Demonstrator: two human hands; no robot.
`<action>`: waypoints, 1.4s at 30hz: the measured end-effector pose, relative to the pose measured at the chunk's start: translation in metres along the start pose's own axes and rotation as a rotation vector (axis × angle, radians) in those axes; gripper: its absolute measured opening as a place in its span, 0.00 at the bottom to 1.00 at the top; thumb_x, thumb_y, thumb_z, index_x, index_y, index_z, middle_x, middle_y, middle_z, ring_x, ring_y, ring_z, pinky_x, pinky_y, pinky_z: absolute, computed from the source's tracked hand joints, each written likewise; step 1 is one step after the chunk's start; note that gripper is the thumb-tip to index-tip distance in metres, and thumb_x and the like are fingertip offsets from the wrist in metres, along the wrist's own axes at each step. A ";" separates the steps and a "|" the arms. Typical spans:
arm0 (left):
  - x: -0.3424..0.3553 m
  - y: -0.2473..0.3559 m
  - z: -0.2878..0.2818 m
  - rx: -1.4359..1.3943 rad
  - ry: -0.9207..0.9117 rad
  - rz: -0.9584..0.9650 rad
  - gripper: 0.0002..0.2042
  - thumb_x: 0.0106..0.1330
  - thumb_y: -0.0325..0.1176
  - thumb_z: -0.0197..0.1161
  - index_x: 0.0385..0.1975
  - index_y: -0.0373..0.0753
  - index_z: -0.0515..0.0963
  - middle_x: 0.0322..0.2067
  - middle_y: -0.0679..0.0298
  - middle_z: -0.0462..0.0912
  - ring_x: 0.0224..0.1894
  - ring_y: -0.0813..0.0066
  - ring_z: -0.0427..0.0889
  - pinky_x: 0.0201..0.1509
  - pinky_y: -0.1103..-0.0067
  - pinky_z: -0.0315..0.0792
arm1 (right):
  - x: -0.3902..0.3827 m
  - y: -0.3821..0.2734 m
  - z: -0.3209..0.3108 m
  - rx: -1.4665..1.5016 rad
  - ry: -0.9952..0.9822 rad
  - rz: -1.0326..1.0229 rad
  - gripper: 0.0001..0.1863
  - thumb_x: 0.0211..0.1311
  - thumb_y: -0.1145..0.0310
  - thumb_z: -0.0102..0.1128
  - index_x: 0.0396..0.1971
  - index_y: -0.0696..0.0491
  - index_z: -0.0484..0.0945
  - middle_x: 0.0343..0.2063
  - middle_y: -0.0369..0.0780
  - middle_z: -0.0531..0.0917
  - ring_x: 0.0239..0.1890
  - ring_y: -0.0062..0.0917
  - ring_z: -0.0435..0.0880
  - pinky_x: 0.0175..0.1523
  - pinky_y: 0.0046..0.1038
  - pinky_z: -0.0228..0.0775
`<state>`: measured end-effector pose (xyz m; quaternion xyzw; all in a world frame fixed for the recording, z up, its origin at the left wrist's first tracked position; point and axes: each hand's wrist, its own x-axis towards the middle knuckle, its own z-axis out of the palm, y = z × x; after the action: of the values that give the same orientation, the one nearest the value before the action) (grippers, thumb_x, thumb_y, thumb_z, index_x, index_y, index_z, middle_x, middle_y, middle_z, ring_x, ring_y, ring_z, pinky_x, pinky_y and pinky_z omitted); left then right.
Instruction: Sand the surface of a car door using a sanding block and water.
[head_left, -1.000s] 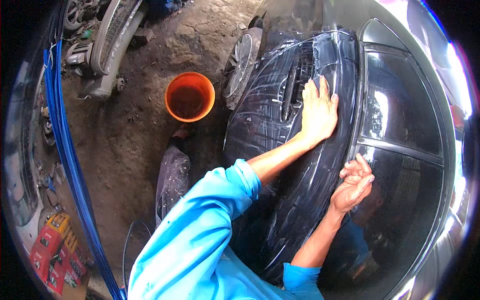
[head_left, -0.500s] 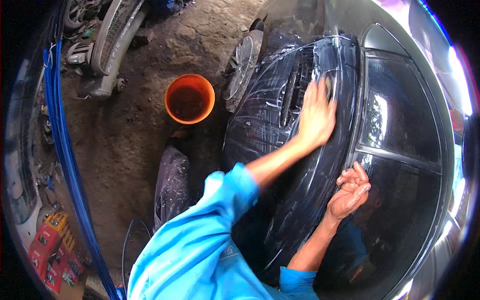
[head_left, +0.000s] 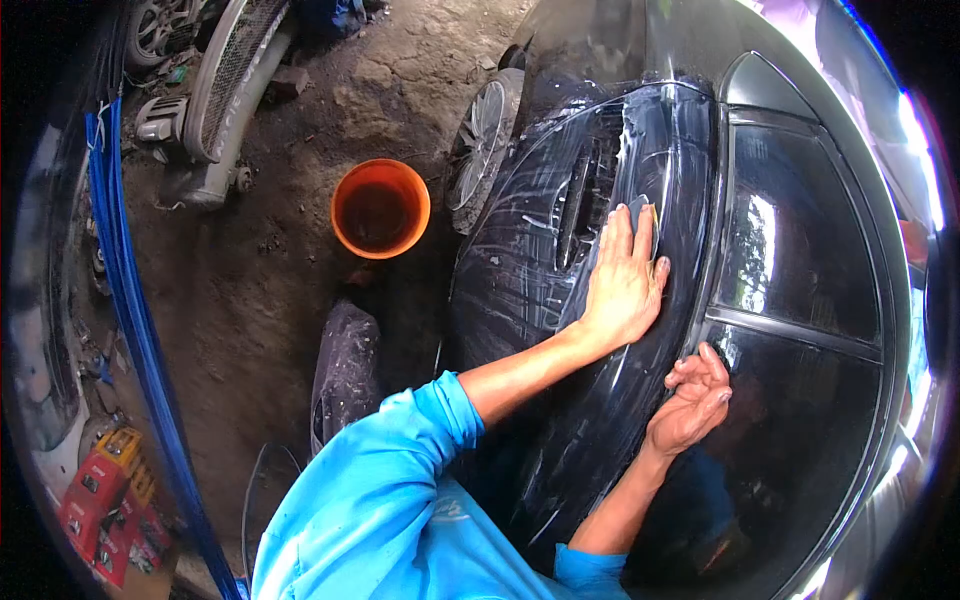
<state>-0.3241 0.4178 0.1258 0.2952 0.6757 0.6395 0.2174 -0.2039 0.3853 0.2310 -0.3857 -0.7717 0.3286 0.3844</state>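
Observation:
My left hand (head_left: pixel 625 285) lies palm down on the wet black door (head_left: pixel 515 260) of a car, beside its slot-like handle opening (head_left: pixel 575 205). Its flattened fingers press a thin dark pad with a yellowish edge (head_left: pixel 648 215), mostly hidden beneath them, against the panel. White streaky residue covers the panel around it. My right hand (head_left: pixel 690 395) is lower right, by the window trim and dark side window (head_left: pixel 800 440), palm turned upward with loosely curled, parted fingers and nothing visible in them.
An orange bucket (head_left: pixel 415 230) with murky contents stands on the dirt floor (head_left: pixel 230 300) beside a wheel (head_left: pixel 480 140). Detached bumper parts (head_left: pixel 235 90) lie at upper left. Blue straps (head_left: pixel 135 290) hang along the left, near red and yellow boxes (head_left: pixel 95 505). My leg (head_left: pixel 345 360) is below the bucket.
My left hand has moved down the panel toward me, with the pad's edge now showing at the fingertips. My right hand has shifted slightly down and left, still curled.

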 end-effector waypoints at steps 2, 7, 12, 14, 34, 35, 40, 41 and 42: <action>0.042 0.008 0.009 0.068 0.072 -0.088 0.33 0.72 0.40 0.50 0.70 0.28 0.50 0.65 0.26 0.54 0.69 0.31 0.54 0.74 0.54 0.48 | 0.001 -0.001 0.004 0.031 -0.035 0.000 0.34 0.77 0.45 0.33 0.50 0.64 0.76 0.28 0.40 0.78 0.26 0.19 0.71 0.31 0.19 0.64; 0.161 -0.005 0.014 0.130 0.333 -0.053 0.28 0.72 0.42 0.49 0.64 0.26 0.60 0.56 0.30 0.67 0.59 0.36 0.67 0.67 0.54 0.58 | 0.001 -0.001 0.022 0.090 -0.058 0.006 0.34 0.77 0.45 0.33 0.49 0.63 0.76 0.28 0.40 0.78 0.25 0.19 0.72 0.31 0.20 0.64; 0.004 -0.003 0.001 -0.004 -0.058 -0.040 0.34 0.72 0.39 0.49 0.73 0.33 0.46 0.69 0.35 0.51 0.74 0.39 0.47 0.77 0.60 0.43 | 0.001 0.000 -0.002 -0.005 -0.007 -0.002 0.34 0.77 0.46 0.32 0.48 0.65 0.76 0.27 0.42 0.80 0.25 0.20 0.74 0.31 0.19 0.66; 0.027 0.000 0.003 0.023 0.073 -0.096 0.33 0.72 0.40 0.50 0.72 0.32 0.50 0.66 0.30 0.55 0.71 0.36 0.54 0.75 0.57 0.48 | 0.001 -0.004 0.006 -0.006 -0.018 -0.005 0.34 0.77 0.46 0.32 0.48 0.65 0.76 0.27 0.42 0.80 0.25 0.21 0.74 0.30 0.19 0.66; 0.152 -0.044 0.017 0.258 0.222 0.283 0.29 0.69 0.39 0.52 0.65 0.25 0.59 0.56 0.24 0.64 0.56 0.36 0.68 0.64 0.55 0.61 | -0.001 -0.004 0.011 0.071 -0.040 0.023 0.34 0.76 0.44 0.35 0.48 0.64 0.77 0.27 0.43 0.79 0.26 0.22 0.75 0.30 0.20 0.67; 0.108 -0.032 0.024 0.164 0.209 0.225 0.30 0.68 0.39 0.53 0.65 0.25 0.59 0.56 0.25 0.64 0.58 0.34 0.66 0.66 0.55 0.59 | 0.000 0.000 0.003 0.043 -0.023 0.018 0.35 0.76 0.44 0.35 0.48 0.64 0.77 0.27 0.43 0.79 0.26 0.22 0.75 0.30 0.20 0.67; 0.140 -0.014 0.016 0.155 0.241 0.072 0.31 0.68 0.39 0.54 0.66 0.26 0.58 0.54 0.27 0.66 0.56 0.35 0.69 0.63 0.55 0.62 | -0.002 -0.004 0.007 0.035 -0.020 0.028 0.35 0.76 0.44 0.35 0.48 0.65 0.77 0.27 0.43 0.79 0.26 0.22 0.76 0.30 0.20 0.67; 0.181 -0.024 0.011 0.189 0.283 0.042 0.30 0.70 0.41 0.51 0.66 0.26 0.59 0.51 0.27 0.68 0.55 0.37 0.69 0.61 0.57 0.64 | 0.000 -0.007 0.016 0.061 -0.043 0.026 0.35 0.76 0.43 0.34 0.48 0.65 0.77 0.27 0.43 0.79 0.26 0.22 0.76 0.29 0.20 0.67; 0.215 -0.033 0.003 0.208 0.264 0.001 0.29 0.71 0.42 0.48 0.65 0.25 0.60 0.55 0.29 0.68 0.53 0.39 0.71 0.62 0.59 0.64 | 0.000 -0.008 0.022 0.075 -0.058 0.023 0.36 0.76 0.43 0.34 0.48 0.65 0.77 0.27 0.43 0.79 0.26 0.22 0.76 0.29 0.20 0.67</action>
<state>-0.4826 0.5654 0.1111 0.2298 0.7609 0.5994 0.0945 -0.2252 0.3766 0.2269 -0.3705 -0.7651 0.3726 0.3722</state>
